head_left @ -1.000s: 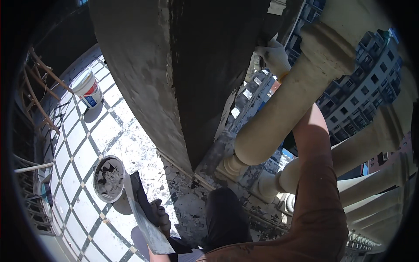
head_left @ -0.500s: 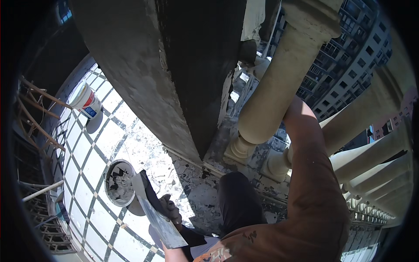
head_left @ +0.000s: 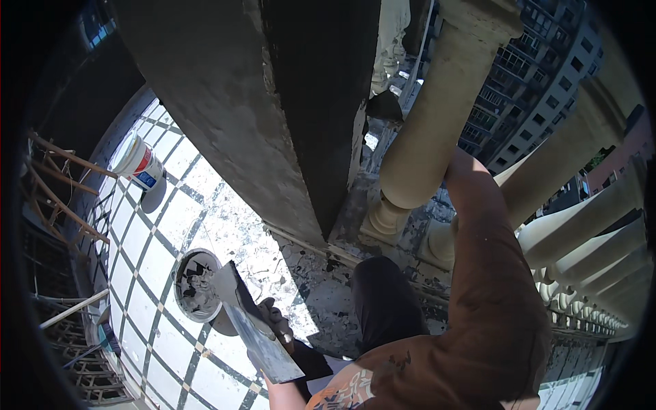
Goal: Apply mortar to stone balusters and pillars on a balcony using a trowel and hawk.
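Note:
My left hand [head_left: 279, 320], in a dirty grey glove, is closed around a long flat plastering trowel [head_left: 263, 345] whose plate is smeared with grey. A dark strip of mortar lies along its upper edge. My right forearm [head_left: 471, 181] reaches behind a cream baluster [head_left: 427, 137], which hides the hand and its fingers. Beyond that baluster, at the edge of the plastered pillar [head_left: 311, 116], shows a dark flat piece [head_left: 385, 107]; what holds it is hidden. The pillar has one face in light grey and one in dark, wet-looking plaster.
A round bucket [head_left: 198, 285] with pale rubble stands on the tiled floor [head_left: 164, 225], left of the trowel. A white bucket [head_left: 139, 164] is farther off, beside wooden poles [head_left: 75, 181]. Debris lies along the pillar's foot. More balusters [head_left: 581, 225] line the right, with buildings beyond.
The dark flat piece beside the pillar's edge has moved down. The whole view has shifted slightly. My left hand keeps its hold on the trowel, and my right arm still reaches behind the baluster.

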Motion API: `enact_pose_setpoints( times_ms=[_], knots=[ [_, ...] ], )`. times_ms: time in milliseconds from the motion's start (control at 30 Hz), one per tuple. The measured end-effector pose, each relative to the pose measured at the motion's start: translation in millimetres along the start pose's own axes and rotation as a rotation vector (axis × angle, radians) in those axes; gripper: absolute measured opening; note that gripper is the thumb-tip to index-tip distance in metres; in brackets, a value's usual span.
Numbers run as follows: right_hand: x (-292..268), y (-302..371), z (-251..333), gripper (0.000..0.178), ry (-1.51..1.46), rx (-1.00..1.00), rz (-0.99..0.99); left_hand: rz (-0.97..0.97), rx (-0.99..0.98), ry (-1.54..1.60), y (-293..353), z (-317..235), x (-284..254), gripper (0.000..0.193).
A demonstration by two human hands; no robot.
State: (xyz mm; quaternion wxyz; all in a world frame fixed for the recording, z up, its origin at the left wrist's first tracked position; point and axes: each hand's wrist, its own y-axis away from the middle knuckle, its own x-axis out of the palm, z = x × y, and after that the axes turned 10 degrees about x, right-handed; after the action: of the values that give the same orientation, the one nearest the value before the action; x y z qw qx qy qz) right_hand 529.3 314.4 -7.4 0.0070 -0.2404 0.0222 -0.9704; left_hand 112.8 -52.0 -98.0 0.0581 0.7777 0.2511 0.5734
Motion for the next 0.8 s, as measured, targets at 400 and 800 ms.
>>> enact_pose_setpoints(
  times_ms=[400, 800],
  knots=[
    [30, -4, 1, 0.028, -0.228, 0.080, -0.034, 0.104, -0.013, 0.082, 0, -3, -22, 0.054],
    [44, 43, 6, 0.034, 1.126, 0.067, -0.471, 0.161, -0.075, 0.138, -4, -22, -50, 0.072]
  ],
)
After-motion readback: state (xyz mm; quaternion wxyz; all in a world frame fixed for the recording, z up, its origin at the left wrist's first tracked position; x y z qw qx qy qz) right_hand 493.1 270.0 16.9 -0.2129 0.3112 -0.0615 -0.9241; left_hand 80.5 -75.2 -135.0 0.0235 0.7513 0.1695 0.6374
